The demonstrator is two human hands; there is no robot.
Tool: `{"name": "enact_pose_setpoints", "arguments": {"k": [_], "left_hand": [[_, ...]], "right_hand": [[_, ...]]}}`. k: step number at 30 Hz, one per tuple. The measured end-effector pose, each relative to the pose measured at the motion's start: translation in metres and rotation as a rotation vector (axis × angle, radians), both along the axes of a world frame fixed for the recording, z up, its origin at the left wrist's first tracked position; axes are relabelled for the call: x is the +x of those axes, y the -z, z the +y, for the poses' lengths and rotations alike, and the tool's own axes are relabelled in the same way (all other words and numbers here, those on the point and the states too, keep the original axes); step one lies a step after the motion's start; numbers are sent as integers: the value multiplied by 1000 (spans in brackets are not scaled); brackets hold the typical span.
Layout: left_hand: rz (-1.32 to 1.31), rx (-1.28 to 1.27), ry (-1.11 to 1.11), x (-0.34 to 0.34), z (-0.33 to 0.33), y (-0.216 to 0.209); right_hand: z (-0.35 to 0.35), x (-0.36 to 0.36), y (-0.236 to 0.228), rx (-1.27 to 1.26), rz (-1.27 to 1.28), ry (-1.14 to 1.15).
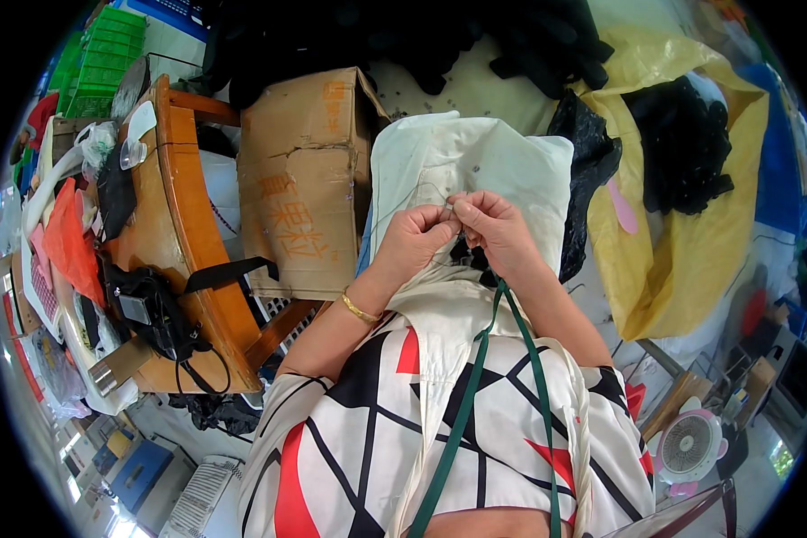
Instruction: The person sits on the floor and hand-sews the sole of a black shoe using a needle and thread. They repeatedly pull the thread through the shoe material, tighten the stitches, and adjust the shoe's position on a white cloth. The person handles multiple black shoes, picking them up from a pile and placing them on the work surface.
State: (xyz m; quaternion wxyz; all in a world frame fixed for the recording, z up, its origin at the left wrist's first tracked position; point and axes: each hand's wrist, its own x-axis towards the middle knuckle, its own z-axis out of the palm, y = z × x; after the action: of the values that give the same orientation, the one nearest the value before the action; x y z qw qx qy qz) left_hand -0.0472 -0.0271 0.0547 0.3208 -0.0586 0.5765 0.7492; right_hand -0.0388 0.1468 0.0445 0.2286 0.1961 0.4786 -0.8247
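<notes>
Carton (300, 184), yellow sack (677, 247) are flanking white cloth (524, 166), green crates (108, 58) beyond, left hand (416, 237), right hand (500, 231) pinching something tiny (449, 206).

Viewed through my remote head camera, the bare left forearm (321, 338) and right forearm (572, 314) slant inward toward the midline. I see the left hand (414, 238) and right hand (502, 237) close together in front of the torso, each thumb drawn against its index finger in a pinch. The remaining fingers appear curled, though overlap partly hides them.
</notes>
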Motion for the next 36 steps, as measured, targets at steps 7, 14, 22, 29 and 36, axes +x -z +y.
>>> {"name": "enact_pose_setpoints", "arguments": {"k": [7, 14, 22, 29, 36], "left_hand": [[236, -189, -22, 4, 0, 13], [-159, 210, -238, 4, 13, -2], [242, -237, -160, 6, 10, 3], [648, -467, -124, 10, 8, 10], [-88, 20, 67, -2, -35, -1]], "right_hand": [[1, 4, 0, -4, 29, 17], [-7, 5, -5, 42, 64, 97], [-12, 11, 2, 39, 39, 101], [-19, 7, -12, -216, -116, 105], [5, -2, -8, 25, 39, -18]]}}
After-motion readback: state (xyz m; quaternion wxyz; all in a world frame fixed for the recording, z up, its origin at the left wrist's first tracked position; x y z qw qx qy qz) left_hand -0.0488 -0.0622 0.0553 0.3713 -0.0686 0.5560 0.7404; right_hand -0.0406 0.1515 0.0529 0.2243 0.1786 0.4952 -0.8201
